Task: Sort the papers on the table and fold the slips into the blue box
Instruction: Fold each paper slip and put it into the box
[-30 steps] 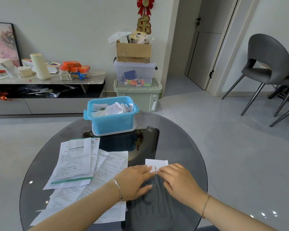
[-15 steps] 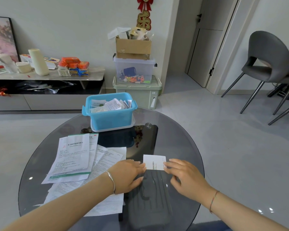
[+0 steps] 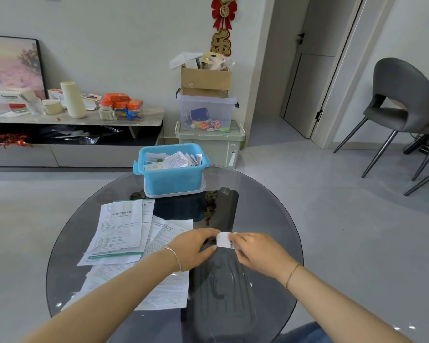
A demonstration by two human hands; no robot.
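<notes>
Slip [image 3: 224, 239]: was at near-centre bench [image 3: 270, 219], pinched between left hand [image 3: 196, 245] and right hand [image 3: 260, 251]; looked narrower than moments earlier, so a fold seemed made. Blue box [image 3: 171, 179] stood beyond, part-filled.

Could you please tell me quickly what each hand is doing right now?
Left hand: pinches the left edge of the small white paper slip.
Right hand: pinches the same slip's right edge.

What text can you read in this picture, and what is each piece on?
"福": red bow.
"乐": red-and-gold sign below it.
"书": top of a leaflet on the table.
Too blurred: other leaflet print, the slip, papers in the blue box.
</notes>
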